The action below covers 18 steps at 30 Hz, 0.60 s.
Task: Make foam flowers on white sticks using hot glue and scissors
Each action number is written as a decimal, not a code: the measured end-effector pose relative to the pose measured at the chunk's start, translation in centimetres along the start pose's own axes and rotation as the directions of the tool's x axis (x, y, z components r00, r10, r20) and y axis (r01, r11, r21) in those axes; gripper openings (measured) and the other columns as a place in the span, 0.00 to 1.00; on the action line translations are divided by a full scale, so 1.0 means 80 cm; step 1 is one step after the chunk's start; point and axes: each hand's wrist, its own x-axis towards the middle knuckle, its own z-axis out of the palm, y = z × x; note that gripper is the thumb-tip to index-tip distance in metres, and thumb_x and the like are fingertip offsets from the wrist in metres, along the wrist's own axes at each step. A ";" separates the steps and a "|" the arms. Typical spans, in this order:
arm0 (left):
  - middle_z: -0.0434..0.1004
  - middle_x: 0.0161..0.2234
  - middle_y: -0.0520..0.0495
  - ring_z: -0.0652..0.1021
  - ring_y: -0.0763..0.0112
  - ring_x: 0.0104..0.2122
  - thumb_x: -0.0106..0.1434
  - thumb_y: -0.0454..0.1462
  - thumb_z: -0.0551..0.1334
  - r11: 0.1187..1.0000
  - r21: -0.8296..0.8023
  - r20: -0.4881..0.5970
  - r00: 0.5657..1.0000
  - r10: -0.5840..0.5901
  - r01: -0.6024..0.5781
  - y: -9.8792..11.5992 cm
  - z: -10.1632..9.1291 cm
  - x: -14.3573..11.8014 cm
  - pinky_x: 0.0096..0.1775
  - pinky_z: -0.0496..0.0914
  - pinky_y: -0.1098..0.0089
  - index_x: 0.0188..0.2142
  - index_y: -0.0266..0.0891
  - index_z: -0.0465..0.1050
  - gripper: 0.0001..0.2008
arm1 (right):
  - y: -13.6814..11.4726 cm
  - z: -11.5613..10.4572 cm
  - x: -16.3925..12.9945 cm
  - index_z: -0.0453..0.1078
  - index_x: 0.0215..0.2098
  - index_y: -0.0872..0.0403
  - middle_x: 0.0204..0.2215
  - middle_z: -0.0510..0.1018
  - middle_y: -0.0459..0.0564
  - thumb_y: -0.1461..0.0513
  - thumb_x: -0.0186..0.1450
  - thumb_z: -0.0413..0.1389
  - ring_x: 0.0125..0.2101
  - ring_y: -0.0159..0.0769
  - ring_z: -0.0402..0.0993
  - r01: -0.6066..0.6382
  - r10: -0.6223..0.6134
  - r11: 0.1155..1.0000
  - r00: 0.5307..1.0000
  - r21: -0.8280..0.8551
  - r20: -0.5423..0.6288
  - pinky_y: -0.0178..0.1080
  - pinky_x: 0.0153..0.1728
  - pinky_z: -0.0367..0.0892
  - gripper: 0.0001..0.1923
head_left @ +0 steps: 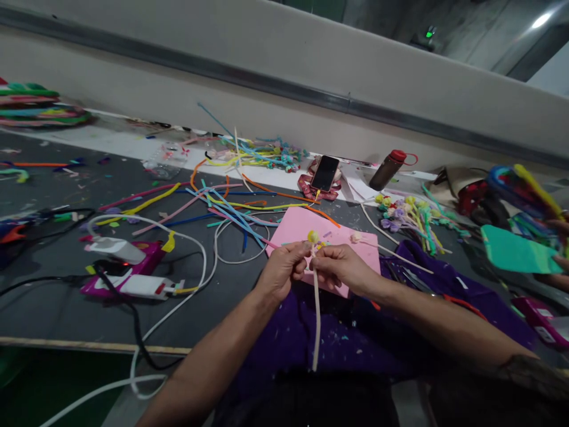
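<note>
Head view: left hand [281,271] and right hand [341,265] pinch a pale stem [316,320] over a pink board [370,249]

Both hands meet over the near part of the board, nearly touching. The fingers of each are closed on the upper part of the stem, thumbs against forefingers, and the small part gripped between them is mostly covered. From there the stem hangs down toward the person, its lower end free over a purple cloth [273,344].

A yellow flower [313,236] shows just beyond the fingertips; whether it is joined to the stem cannot be told. Beside the right hand, a cream flower [355,237] lies with its head on the board and its stalk reaching past the board's right edge.

The board rests partly on the dark worktop [57,320], with the cloth at its near side. Beyond it stand a phone [325,173] and, farther right, a bottle [386,171] with a red cap. A flower bunch [411,216] lies right of the board, and loose stems [240,214] in blue, pink and yellow spread to its left. Farther left, two white chargers [144,286] are plugged into a magenta power strip [153,256].

At the right edge, another person's hand [560,262] touches a green pad [509,252].
</note>
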 end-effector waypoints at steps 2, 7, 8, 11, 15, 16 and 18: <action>0.55 0.14 0.59 0.53 0.88 0.13 0.49 0.42 0.66 1.000 0.018 0.002 1.000 -0.025 0.024 0.000 0.001 0.000 0.15 0.44 0.81 0.25 0.33 0.68 0.14 | 0.000 0.000 -0.001 0.64 0.21 0.57 0.12 0.68 0.39 0.58 0.58 0.54 0.10 0.22 0.61 -0.002 0.002 1.000 1.000 -0.010 0.021 0.26 0.10 0.53 0.11; 0.54 0.13 0.60 0.52 0.88 0.12 0.47 0.42 0.67 0.999 0.026 0.002 0.999 -0.046 0.046 0.001 0.003 0.000 0.15 0.44 0.81 0.25 0.32 0.68 0.15 | 0.003 -0.002 -0.002 0.63 0.20 0.57 0.12 0.67 0.39 0.58 0.58 0.54 0.10 0.22 0.61 0.010 -0.008 0.999 0.999 -0.052 0.038 0.26 0.10 0.54 0.12; 0.53 0.14 0.60 0.52 0.88 0.12 0.47 0.42 0.67 0.999 0.024 0.005 0.999 -0.045 0.044 0.001 0.002 0.000 0.15 0.44 0.81 0.25 0.32 0.68 0.15 | 0.003 -0.003 -0.002 0.63 0.20 0.57 0.12 0.68 0.39 0.58 0.58 0.54 0.10 0.22 0.61 0.012 -0.010 0.998 0.999 -0.061 0.041 0.26 0.10 0.54 0.12; 0.53 0.14 0.60 0.52 0.88 0.12 0.46 0.41 0.68 0.999 0.024 0.011 0.999 -0.043 0.042 0.001 0.002 0.000 0.15 0.43 0.81 0.26 0.32 0.68 0.15 | 0.003 -0.005 -0.002 0.64 0.21 0.57 0.12 0.68 0.40 0.58 0.58 0.54 0.10 0.22 0.62 0.023 -0.019 0.996 0.998 -0.083 0.052 0.26 0.10 0.53 0.12; 0.53 0.14 0.61 0.52 0.88 0.12 0.47 0.41 0.68 0.999 0.030 0.008 0.999 -0.043 0.043 0.001 0.000 0.000 0.14 0.43 0.81 0.26 0.32 0.67 0.15 | 0.002 -0.005 -0.004 0.64 0.21 0.57 0.13 0.68 0.40 0.58 0.58 0.54 0.11 0.22 0.62 0.029 -0.024 0.996 0.998 -0.087 0.057 0.26 0.12 0.55 0.12; 0.53 0.14 0.61 0.52 0.88 0.12 0.47 0.41 0.68 0.998 0.035 0.006 0.999 -0.043 0.043 0.001 0.000 0.000 0.14 0.43 0.81 0.26 0.33 0.67 0.15 | 0.002 -0.005 -0.003 0.64 0.21 0.57 0.13 0.68 0.40 0.58 0.58 0.54 0.11 0.22 0.61 0.026 -0.022 0.996 0.998 -0.080 0.057 0.26 0.12 0.55 0.12; 0.53 0.14 0.60 0.52 0.88 0.12 0.47 0.41 0.68 0.998 0.048 0.008 0.999 -0.042 0.042 0.001 0.000 0.000 0.14 0.43 0.81 0.25 0.33 0.66 0.15 | 0.005 -0.005 -0.003 0.65 0.21 0.57 0.13 0.68 0.40 0.57 0.58 0.54 0.11 0.22 0.61 0.020 -0.016 0.997 0.998 -0.073 0.063 0.27 0.12 0.55 0.12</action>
